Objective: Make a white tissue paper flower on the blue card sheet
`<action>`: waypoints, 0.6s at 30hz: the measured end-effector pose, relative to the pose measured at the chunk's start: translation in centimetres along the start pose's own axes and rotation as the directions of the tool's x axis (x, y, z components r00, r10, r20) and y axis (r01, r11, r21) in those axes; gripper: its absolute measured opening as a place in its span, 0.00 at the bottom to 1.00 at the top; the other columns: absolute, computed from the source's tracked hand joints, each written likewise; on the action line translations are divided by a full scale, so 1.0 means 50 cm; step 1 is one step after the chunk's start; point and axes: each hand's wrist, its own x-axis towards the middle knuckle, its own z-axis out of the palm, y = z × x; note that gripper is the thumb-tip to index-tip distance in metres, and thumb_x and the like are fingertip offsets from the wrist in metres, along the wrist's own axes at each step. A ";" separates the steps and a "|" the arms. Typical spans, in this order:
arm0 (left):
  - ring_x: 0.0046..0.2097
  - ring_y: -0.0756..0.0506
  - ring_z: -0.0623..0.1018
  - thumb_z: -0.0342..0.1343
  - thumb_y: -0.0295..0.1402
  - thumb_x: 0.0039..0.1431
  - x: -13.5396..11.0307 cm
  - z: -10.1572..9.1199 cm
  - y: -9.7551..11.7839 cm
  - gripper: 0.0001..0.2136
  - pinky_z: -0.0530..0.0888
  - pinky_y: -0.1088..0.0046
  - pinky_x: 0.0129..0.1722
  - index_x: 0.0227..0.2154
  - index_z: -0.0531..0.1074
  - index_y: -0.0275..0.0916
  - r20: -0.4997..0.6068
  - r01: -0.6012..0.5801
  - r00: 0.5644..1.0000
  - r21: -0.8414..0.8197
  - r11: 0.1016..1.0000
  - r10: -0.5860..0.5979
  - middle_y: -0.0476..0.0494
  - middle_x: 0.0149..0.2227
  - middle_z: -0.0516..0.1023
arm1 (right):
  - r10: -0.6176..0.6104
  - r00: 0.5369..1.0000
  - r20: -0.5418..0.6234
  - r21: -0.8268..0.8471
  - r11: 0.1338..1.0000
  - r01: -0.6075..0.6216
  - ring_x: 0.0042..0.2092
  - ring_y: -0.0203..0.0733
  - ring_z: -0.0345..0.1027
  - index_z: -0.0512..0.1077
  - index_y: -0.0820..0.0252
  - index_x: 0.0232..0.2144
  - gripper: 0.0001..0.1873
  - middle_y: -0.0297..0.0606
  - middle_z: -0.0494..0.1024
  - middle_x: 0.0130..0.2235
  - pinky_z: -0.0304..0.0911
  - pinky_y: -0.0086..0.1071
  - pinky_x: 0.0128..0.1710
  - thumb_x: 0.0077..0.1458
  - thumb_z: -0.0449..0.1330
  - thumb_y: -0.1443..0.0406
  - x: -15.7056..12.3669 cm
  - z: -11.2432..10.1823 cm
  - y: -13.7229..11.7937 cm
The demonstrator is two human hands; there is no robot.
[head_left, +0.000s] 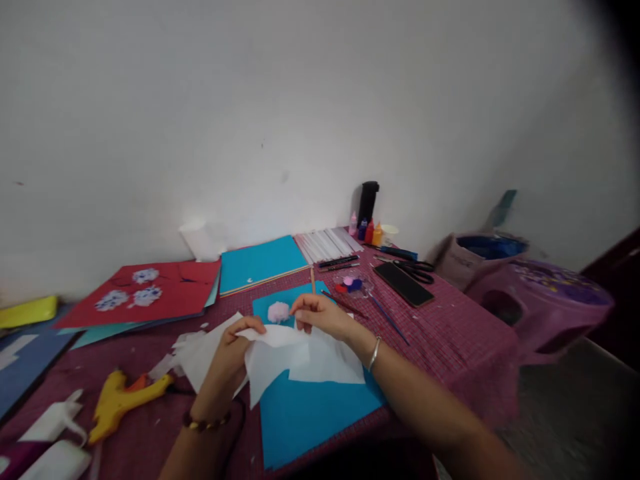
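Both hands pinch a thin white tissue paper (273, 363) above a blue sheet (315, 420). My left hand (235, 343) holds its left upper part between thumb and fingers. Closed on the upper right part is my right hand (320, 313), with a bangle at the wrist. The paper hangs in loose folds and covers the middle of the blue sheet. A small pale pink fluffy ball (278, 312) lies on the sheet just beyond the hands. More crumpled white tissue (195, 357) is beside my left wrist.
At left are a yellow glue gun (123, 403), white bottles (55, 417) and a red sheet (175, 287) with flowers. Behind stand paint bottles (370, 231). A phone (403, 283), scissors (415, 268), paint blobs (350, 285) and a paintbrush (390, 320) lie right. A pink stool (540, 313) stands beyond the table.
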 end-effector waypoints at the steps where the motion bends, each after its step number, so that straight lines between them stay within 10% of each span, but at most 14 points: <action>1: 0.18 0.55 0.65 0.58 0.26 0.39 -0.002 0.003 -0.002 0.04 0.57 0.79 0.17 0.20 0.68 0.38 0.037 0.004 0.999 -0.014 1.000 -0.004 0.56 0.20 0.67 | 0.011 0.999 0.042 0.002 1.000 -0.011 0.21 0.29 0.62 0.69 0.62 0.32 0.11 0.29 0.71 0.23 0.58 0.24 0.22 0.50 0.61 0.59 -0.003 0.006 0.002; 15: 0.32 0.48 0.74 0.61 0.33 0.46 -0.006 0.038 -0.014 0.06 0.69 0.77 0.31 0.27 0.72 0.37 -0.053 -0.218 0.969 0.278 0.936 0.241 0.49 0.28 0.76 | -0.300 0.946 0.124 -0.445 0.835 0.323 0.48 0.43 0.63 0.66 0.59 0.50 0.25 0.42 0.70 0.48 0.59 0.36 0.49 0.48 0.64 0.63 -0.036 0.057 -0.019; 18: 0.27 0.50 0.72 0.63 0.36 0.47 -0.005 0.033 -0.020 0.09 0.68 0.78 0.27 0.26 0.72 0.36 -0.095 -0.161 0.979 0.203 0.966 0.183 0.51 0.24 0.75 | -0.220 0.976 0.004 -0.487 0.852 0.194 0.42 0.41 0.65 0.71 0.59 0.39 0.10 0.38 0.74 0.39 0.60 0.34 0.43 0.51 0.58 0.68 -0.025 0.046 -0.009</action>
